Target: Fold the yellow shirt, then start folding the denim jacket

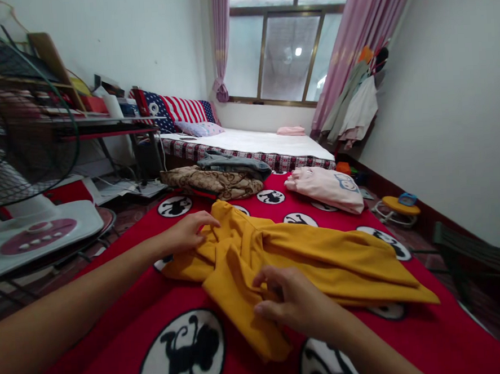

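A mustard-yellow garment (334, 255) lies spread and wrinkled on a red blanket (114, 325) printed with black figures in white circles. Its long part stretches to the right, and a sleeve-like piece folds toward me. At its left end, my left hand (192, 230) rests against the bunched cloth, thumb and fingers apart. Over the sleeve-like piece hovers or rests my right hand (293, 303), fingers bent and a gap between thumb and forefinger. Whether its fingertips touch the cloth is hard to see.
Beyond lie a brown patterned garment (216, 180), folded jeans (234, 162) and a folded pale pink garment (324, 188). A fan (24, 167) stands at left beside a cluttered desk (114, 121). A bed (251, 139) is under the window; a dark folding stool (474, 252) stands at right.
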`<state>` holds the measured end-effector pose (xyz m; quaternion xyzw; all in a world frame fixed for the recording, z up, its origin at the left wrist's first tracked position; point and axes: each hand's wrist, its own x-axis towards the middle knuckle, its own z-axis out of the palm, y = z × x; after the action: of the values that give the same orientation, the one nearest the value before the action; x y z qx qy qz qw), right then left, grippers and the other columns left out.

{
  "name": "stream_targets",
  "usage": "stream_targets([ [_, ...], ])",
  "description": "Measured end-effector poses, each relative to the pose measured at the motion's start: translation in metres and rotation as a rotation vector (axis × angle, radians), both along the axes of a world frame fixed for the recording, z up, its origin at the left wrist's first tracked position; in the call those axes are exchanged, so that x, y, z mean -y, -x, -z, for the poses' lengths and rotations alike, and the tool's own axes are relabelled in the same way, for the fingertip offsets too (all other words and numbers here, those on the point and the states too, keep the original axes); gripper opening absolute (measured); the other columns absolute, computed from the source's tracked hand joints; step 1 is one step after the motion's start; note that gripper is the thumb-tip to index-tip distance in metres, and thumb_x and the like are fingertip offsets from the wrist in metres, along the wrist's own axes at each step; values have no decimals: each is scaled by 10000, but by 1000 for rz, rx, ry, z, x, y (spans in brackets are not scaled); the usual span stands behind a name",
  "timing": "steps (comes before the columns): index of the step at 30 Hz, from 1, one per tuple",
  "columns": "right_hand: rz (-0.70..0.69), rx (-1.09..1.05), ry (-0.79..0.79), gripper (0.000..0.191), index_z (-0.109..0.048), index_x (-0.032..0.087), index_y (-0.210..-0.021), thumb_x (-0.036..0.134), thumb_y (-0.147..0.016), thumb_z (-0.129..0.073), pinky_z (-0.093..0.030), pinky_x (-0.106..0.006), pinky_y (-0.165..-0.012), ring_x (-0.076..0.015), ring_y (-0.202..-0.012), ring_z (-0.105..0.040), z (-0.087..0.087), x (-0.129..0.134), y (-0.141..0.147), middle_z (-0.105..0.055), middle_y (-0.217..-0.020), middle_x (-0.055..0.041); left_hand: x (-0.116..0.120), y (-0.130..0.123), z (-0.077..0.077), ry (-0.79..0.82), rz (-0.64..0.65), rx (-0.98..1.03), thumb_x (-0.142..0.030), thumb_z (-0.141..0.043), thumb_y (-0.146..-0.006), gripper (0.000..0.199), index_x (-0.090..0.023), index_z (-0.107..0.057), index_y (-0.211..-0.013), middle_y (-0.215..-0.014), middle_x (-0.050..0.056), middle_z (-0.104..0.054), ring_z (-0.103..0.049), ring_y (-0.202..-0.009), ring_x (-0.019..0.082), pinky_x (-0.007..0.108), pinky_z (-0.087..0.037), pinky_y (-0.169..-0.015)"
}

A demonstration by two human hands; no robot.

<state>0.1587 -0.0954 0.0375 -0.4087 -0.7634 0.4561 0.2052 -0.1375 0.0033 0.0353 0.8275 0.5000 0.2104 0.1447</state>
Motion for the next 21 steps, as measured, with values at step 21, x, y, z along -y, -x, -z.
stream_targets([
  [21,986,-581,186,832,-372,295,-1257,346,-551,-810,-420,-170,-396,-143,-534,-648,20,-37,-83,-660,-792,34,12,-44,5,232,238,355,-457,-594,-828,343,-147,-711,-917,-978,79,-715,-627,-930,215,300,-484,-854],
])
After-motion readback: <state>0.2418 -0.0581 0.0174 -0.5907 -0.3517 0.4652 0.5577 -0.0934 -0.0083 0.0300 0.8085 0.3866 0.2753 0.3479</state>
